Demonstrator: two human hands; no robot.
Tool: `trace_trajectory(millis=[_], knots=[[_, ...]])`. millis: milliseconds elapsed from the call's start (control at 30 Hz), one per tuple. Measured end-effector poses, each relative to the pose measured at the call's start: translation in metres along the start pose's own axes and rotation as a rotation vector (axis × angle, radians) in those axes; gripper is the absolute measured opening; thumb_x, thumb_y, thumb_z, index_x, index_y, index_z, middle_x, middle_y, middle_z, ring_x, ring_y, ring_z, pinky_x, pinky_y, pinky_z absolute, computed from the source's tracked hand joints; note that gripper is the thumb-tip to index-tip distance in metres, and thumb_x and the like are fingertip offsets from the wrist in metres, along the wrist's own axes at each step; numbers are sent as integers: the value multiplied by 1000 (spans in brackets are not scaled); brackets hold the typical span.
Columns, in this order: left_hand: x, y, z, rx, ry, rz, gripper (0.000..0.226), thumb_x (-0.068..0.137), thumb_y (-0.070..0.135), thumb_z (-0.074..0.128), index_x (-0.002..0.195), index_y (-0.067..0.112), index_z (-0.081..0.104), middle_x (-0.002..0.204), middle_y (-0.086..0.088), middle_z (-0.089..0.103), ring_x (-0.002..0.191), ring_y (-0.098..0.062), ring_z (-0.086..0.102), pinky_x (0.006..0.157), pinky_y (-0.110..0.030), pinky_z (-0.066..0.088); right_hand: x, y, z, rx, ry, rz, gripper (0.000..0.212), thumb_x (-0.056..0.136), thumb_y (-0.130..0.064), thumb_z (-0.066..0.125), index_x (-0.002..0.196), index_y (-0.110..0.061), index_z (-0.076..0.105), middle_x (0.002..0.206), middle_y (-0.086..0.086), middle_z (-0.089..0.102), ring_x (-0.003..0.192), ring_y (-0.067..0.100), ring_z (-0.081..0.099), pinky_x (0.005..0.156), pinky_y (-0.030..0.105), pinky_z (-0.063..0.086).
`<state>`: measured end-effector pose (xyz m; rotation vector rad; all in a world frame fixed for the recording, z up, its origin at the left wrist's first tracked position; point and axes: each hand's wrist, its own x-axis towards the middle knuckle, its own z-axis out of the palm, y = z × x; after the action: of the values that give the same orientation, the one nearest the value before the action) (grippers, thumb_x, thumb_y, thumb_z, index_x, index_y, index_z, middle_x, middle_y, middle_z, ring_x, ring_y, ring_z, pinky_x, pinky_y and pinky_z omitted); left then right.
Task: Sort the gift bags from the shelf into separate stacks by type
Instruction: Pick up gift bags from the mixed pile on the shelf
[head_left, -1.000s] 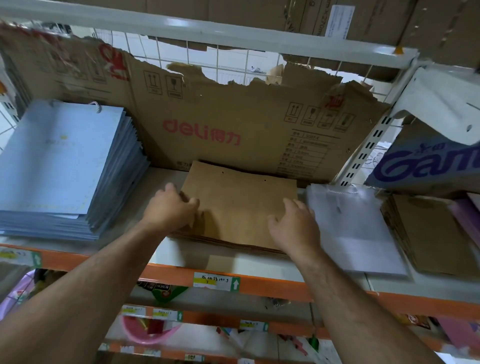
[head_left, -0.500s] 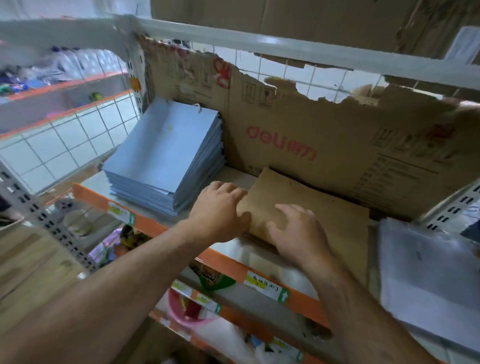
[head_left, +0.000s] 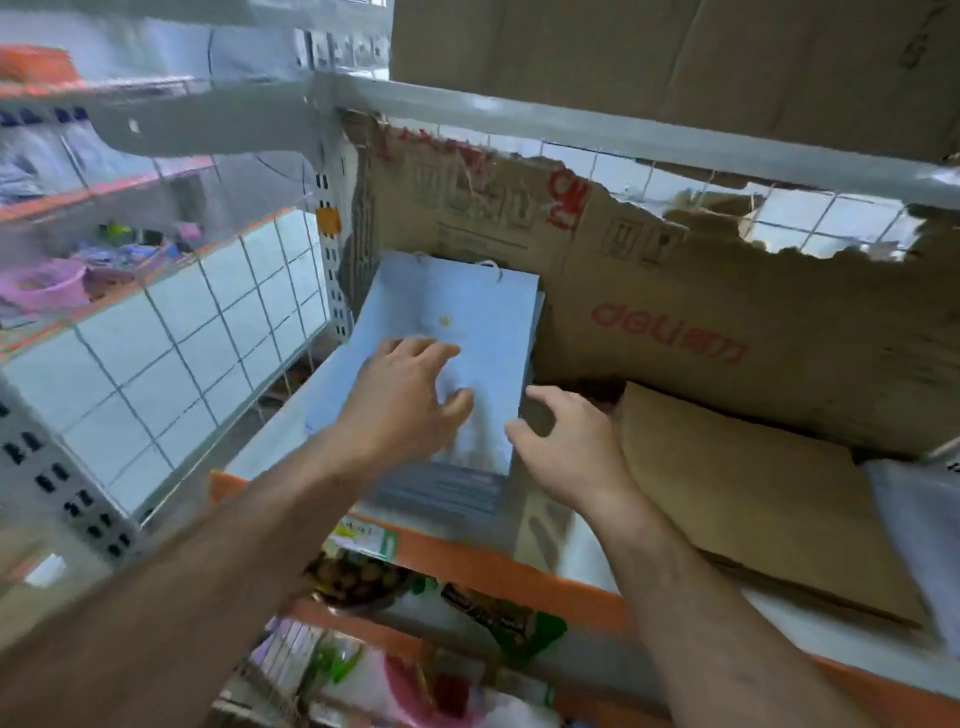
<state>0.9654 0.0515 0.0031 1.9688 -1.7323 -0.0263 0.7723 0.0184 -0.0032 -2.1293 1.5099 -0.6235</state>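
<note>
— What's the biggest thing there?
— The shelf (head_left: 493, 569), with an orange front edge. A torn carton (head_left: 779, 322) printed in red stands along its back.
— And the bags?
— Three flat piles lie on the shelf. The brown bags (head_left: 753, 493) are right of the middle, at the carton's foot. The blue bags (head_left: 467, 306) are stacked at the left end, in the corner by the wire panel (head_left: 208, 338), with their cord handles toward the back. Part of the white bags (head_left: 924, 545) shows at the far right, just beside the brown ones.
— The hands?
— Both are bare. The left grip (head_left: 400, 400) lies palm down on top of the blue pile, fingers spread and nearly straight, clasping nothing. The right grip (head_left: 571, 447) is at that pile's right side, between blue and brown, with fingers loosely curved and the thumb pointing at the stack's edge. It holds nothing. It's too blurred there to tell whether it touches the pile.
— Anything smaller?
— A yellow and green label (head_left: 366, 538) sits on the orange edge, below the blue pile.
</note>
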Motion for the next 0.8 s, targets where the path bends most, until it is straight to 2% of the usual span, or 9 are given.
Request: trace_trajectory(millis=[100,200,267,333,400,467,567,733,800], knots=[[17,-37,-15,-93,17,-89,64,86,48,59,143,20,51,139,-7,54,132,-28,44,107,-38,38,11,-19,12,177,50,189,45,91,-41,64,132,-21,60,134,0,61,123,18,54,94,27,40],[41,-62,-25,-329,14,-291,33,85,41,68,108,18,63,86,-3,63,87,-26,63,75,-32,44,25,-19,19,445,20,459,33,92,-48,65,111,-22,60,107,2,64,89,8,61,75,23,40],[52,-83,-24,-600,-139,-519,38,79,55,69,92,21,61,79,-2,61,75,-26,64,67,-32,43,32,-18,26,628,-22,588,47,85,-58,69,104,-15,68,99,5,69,88,15,64,72,28,44],[56,-103,-18,-849,-324,-704,53,71,67,69,98,22,67,99,-8,70,95,-35,69,83,-39,51,40,-7,38,817,-42,673,71,64,-69,77,112,-18,73,111,3,73,107,27,65,89,37,50],[57,-117,-10,-996,-463,-748,61,75,68,68,114,20,70,107,-11,76,100,-35,72,94,-47,55,47,0,47,940,-73,688,76,54,-70,79,113,-23,75,119,-1,72,114,26,64,95,45,54],[58,-122,-6,-1039,-502,-704,63,80,68,67,119,19,69,107,-10,77,100,-33,73,97,-51,54,50,-3,49,991,-119,676,58,70,-63,76,110,-22,76,114,0,74,105,22,68,85,41,59],[57,-125,-5,-1091,-510,-663,77,60,70,77,118,19,72,110,-9,76,104,-33,72,103,-55,50,57,-6,51,1018,-166,682,40,85,-52,71,108,-19,77,110,3,77,109,24,69,103,46,50],[52,-125,0,-1142,-568,-689,82,55,66,81,121,18,71,113,-11,75,106,-33,71,105,-53,49,59,-3,47,990,-198,671,42,86,-53,70,112,-21,75,107,2,77,107,23,71,98,42,53],[52,-123,2,-1093,-620,-696,68,69,67,76,116,18,73,111,-11,76,104,-33,72,105,-51,49,60,3,45,1006,-217,673,46,85,-55,71,117,-22,74,109,4,77,106,26,72,101,47,52]])
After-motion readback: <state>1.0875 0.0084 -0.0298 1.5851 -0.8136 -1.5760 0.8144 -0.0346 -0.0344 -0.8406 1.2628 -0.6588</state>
